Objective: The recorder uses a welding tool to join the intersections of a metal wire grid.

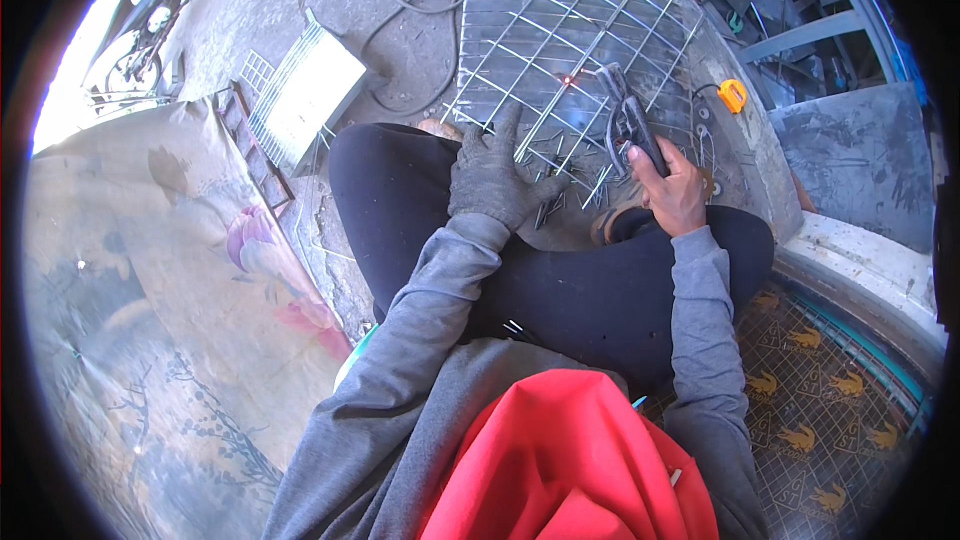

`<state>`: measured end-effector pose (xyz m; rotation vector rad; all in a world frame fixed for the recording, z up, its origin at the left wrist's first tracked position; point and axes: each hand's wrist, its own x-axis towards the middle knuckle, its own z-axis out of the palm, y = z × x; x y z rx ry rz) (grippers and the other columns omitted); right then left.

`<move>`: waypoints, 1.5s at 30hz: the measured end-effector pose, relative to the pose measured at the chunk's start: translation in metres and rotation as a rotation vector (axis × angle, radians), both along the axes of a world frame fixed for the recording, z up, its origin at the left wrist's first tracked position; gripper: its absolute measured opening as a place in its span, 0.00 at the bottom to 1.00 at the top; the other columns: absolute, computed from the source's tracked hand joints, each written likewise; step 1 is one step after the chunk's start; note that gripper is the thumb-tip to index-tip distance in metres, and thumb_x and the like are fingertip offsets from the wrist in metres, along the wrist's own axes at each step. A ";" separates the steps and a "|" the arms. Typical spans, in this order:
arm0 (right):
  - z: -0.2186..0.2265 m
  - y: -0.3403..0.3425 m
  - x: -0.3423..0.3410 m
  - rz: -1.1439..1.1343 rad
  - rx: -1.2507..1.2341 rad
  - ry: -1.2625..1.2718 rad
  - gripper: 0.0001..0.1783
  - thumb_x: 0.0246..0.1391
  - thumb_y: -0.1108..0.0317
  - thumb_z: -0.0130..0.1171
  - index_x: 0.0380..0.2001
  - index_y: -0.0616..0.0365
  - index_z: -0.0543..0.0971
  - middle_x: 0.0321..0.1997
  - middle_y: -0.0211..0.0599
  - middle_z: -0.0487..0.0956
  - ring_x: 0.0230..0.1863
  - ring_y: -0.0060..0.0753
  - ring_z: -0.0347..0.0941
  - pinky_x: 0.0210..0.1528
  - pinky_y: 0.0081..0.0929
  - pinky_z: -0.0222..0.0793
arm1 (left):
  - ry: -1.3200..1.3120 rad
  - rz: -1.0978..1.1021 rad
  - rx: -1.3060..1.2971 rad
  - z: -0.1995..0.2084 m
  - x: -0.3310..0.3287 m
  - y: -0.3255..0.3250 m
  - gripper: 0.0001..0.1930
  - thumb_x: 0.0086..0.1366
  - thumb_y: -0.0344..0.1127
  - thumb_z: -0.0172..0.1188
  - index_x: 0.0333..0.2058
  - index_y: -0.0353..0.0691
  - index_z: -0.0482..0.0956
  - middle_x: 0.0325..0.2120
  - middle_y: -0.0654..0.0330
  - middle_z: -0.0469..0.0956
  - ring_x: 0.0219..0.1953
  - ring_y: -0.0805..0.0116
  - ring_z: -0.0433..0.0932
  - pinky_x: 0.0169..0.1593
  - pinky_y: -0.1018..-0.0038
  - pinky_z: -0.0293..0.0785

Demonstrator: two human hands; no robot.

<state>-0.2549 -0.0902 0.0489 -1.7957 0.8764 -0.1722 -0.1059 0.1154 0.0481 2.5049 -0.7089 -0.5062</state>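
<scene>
A wire grid [615, 5] of thin metal rods lies slantwise over a slatted metal surface [490, 0] in front of my crossed legs. My right hand [676, 190], bare, grips a dark welding electrode holder [630, 120]. A small orange glow shows on the grid just left of the holder's head; I cannot make out the electrode itself. My left hand [495, 180], in a dark grey glove, has its fingers spread at the near left edge of the grid. Whether it presses on the rods is unclear. Several short rods [545, 205] lie below the grid's near edge.
An orange tape measure [732, 95] sits on the ledge at right, by a dark flat sheet [860, 165] and a metal frame [810, 35]. Cable [410, 5] coils on the floor beyond. At left are a white box-shaped piece [318, 85] and a floral mat [180, 290].
</scene>
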 end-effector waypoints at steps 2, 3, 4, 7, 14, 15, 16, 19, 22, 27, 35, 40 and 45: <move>-0.001 -0.002 -0.002 -0.015 0.000 0.006 0.23 0.63 0.48 0.66 0.48 0.56 0.85 0.22 0.24 0.77 0.21 0.16 0.70 0.25 0.24 0.67 | 0.070 0.048 -0.062 0.004 0.002 0.001 0.53 0.50 0.61 0.77 0.71 0.52 0.62 0.62 0.32 0.66 0.63 0.34 0.71 0.65 0.49 0.71; 0.000 -0.002 -0.002 -0.025 0.000 0.008 0.23 0.63 0.48 0.66 0.48 0.55 0.85 0.22 0.24 0.77 0.21 0.16 0.71 0.25 0.24 0.68 | 0.135 0.100 -0.124 0.006 0.003 0.004 0.52 0.51 0.59 0.77 0.71 0.49 0.62 0.62 0.35 0.68 0.63 0.37 0.72 0.65 0.51 0.71; 0.000 -0.001 -0.002 -0.024 0.006 0.006 0.23 0.63 0.48 0.66 0.48 0.55 0.85 0.22 0.24 0.77 0.21 0.16 0.71 0.25 0.24 0.68 | 0.132 0.101 -0.119 0.006 0.005 0.007 0.52 0.51 0.59 0.77 0.71 0.49 0.62 0.62 0.35 0.68 0.63 0.37 0.72 0.65 0.51 0.71; 0.004 -0.001 0.000 -0.037 -0.003 0.013 0.23 0.63 0.47 0.66 0.48 0.55 0.85 0.23 0.24 0.78 0.21 0.15 0.71 0.26 0.23 0.68 | 0.159 0.259 -0.071 -0.008 0.015 0.022 0.44 0.56 0.52 0.74 0.68 0.44 0.66 0.59 0.43 0.73 0.63 0.44 0.74 0.65 0.56 0.72; 0.005 -0.003 -0.001 -0.039 -0.018 0.019 0.23 0.62 0.47 0.66 0.48 0.54 0.85 0.24 0.24 0.79 0.21 0.15 0.71 0.26 0.22 0.68 | 0.076 0.146 -0.026 -0.005 0.013 0.022 0.44 0.54 0.53 0.75 0.65 0.38 0.69 0.59 0.40 0.72 0.62 0.43 0.75 0.64 0.55 0.73; 0.004 -0.004 -0.002 -0.037 -0.027 0.024 0.23 0.62 0.47 0.66 0.48 0.54 0.85 0.24 0.24 0.80 0.21 0.15 0.71 0.26 0.22 0.68 | 0.096 0.181 -0.007 -0.002 0.011 0.021 0.45 0.53 0.53 0.76 0.65 0.38 0.68 0.59 0.41 0.73 0.62 0.44 0.74 0.64 0.55 0.73; 0.004 -0.004 -0.003 -0.037 -0.025 0.023 0.23 0.62 0.47 0.66 0.48 0.54 0.85 0.24 0.24 0.80 0.21 0.15 0.71 0.26 0.22 0.68 | 0.115 0.217 0.013 0.001 0.011 0.020 0.46 0.52 0.52 0.76 0.65 0.38 0.67 0.59 0.41 0.73 0.61 0.44 0.74 0.63 0.55 0.73; 0.005 -0.002 -0.001 -0.048 -0.030 0.001 0.23 0.62 0.48 0.66 0.48 0.55 0.85 0.25 0.25 0.81 0.21 0.16 0.72 0.26 0.23 0.68 | 0.172 0.246 0.104 0.007 0.016 0.018 0.50 0.50 0.58 0.78 0.64 0.34 0.69 0.58 0.40 0.73 0.61 0.43 0.75 0.64 0.56 0.72; 0.008 -0.001 0.000 -0.062 -0.033 0.017 0.23 0.62 0.48 0.66 0.48 0.56 0.85 0.25 0.25 0.81 0.21 0.17 0.72 0.26 0.23 0.69 | 0.237 0.228 0.114 0.006 0.018 0.017 0.55 0.47 0.59 0.80 0.66 0.35 0.65 0.62 0.39 0.69 0.65 0.42 0.70 0.67 0.55 0.69; 0.004 -0.003 -0.002 -0.038 -0.040 0.030 0.22 0.63 0.47 0.66 0.46 0.55 0.85 0.24 0.25 0.80 0.20 0.17 0.72 0.26 0.24 0.69 | -0.004 0.221 -0.014 -0.007 0.007 0.021 0.67 0.42 0.62 0.83 0.72 0.36 0.53 0.71 0.36 0.54 0.74 0.39 0.53 0.73 0.54 0.60; 0.006 -0.003 -0.001 -0.047 -0.025 0.027 0.22 0.63 0.48 0.66 0.45 0.55 0.85 0.24 0.25 0.79 0.21 0.17 0.72 0.26 0.24 0.68 | 0.056 0.101 0.071 0.003 0.011 0.012 0.72 0.39 0.68 0.81 0.74 0.39 0.50 0.73 0.30 0.43 0.77 0.33 0.40 0.75 0.53 0.56; 0.007 -0.003 0.003 -0.043 -0.044 0.038 0.22 0.63 0.48 0.66 0.47 0.55 0.85 0.24 0.24 0.79 0.21 0.17 0.71 0.26 0.23 0.68 | 0.061 0.074 0.148 0.012 0.008 0.010 0.67 0.37 0.70 0.81 0.72 0.42 0.58 0.72 0.25 0.41 0.76 0.27 0.40 0.74 0.50 0.59; 0.004 -0.003 0.002 -0.035 -0.060 0.038 0.23 0.63 0.48 0.66 0.49 0.55 0.85 0.24 0.24 0.79 0.21 0.16 0.71 0.26 0.24 0.67 | -0.091 0.026 0.133 0.001 -0.001 0.011 0.68 0.38 0.70 0.80 0.72 0.41 0.56 0.72 0.25 0.41 0.75 0.24 0.43 0.75 0.50 0.56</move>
